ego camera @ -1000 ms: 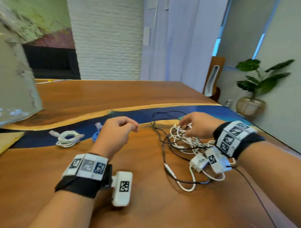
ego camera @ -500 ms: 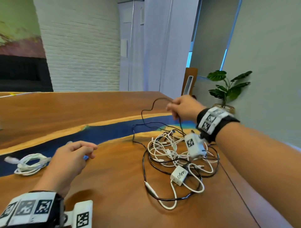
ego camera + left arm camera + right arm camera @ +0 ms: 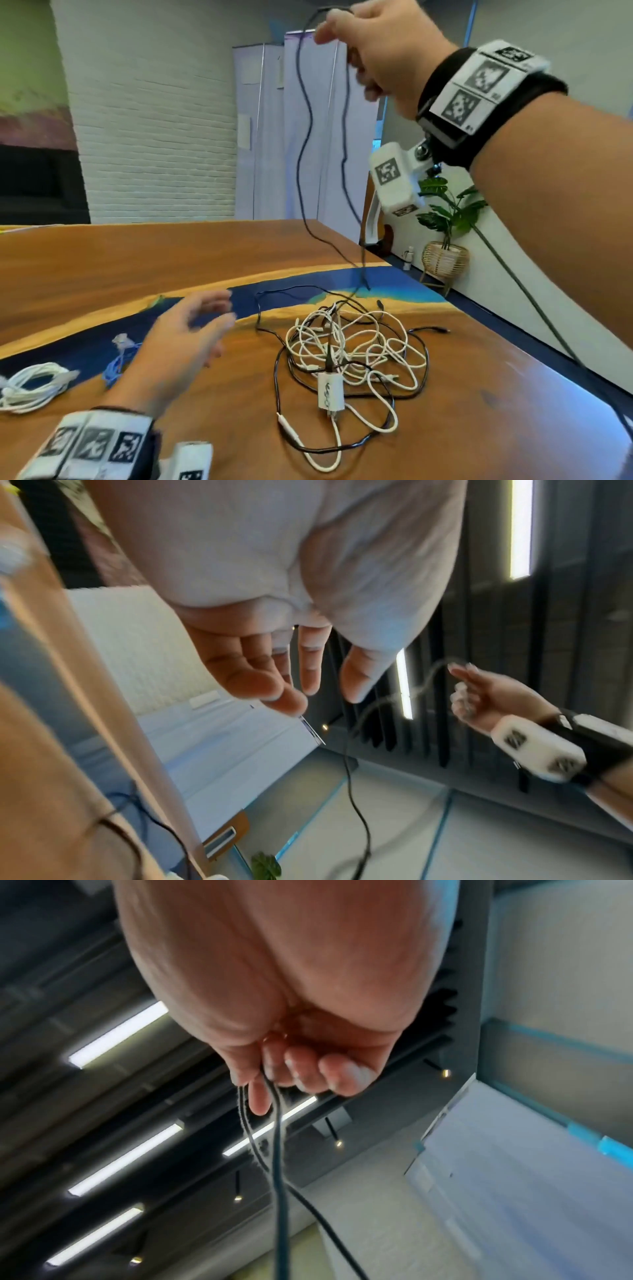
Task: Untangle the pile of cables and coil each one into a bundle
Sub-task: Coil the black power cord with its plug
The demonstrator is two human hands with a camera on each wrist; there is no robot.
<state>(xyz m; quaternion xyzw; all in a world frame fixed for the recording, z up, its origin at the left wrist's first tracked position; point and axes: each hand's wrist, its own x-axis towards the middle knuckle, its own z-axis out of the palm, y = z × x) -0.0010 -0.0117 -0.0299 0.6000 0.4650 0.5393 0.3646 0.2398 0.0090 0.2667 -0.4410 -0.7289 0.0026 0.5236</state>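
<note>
Two strands of a black cable (image 3: pixel 303 130) hang from the raised right hand (image 3: pixel 383 51), which pinches it high above the tangled pile of cables (image 3: pixel 349 353) on the wooden table (image 3: pixel 137 260). Left hand (image 3: pixel 181 346) hovers beside the pile, fingers spread, holding nothing.

I count two hands: my right hand (image 3: pixel 380 51) at the upper right of the head view, my left hand (image 3: pixel 181 346) at the lower left. One black cable (image 3: pixel 305 144) hangs in two strands from the top of the frame. One tangled pile (image 3: pixel 349 346) lies at centre; the number of cables in it I cannot tell. One white charger block (image 3: pixel 330 390) sits in it. Two coiled bundles lie at the left: one white bundle (image 3: pixel 30 387), one blue bundle (image 3: pixel 118 363). One potted plant (image 3: pixel 445 219) stands at the right.
</note>
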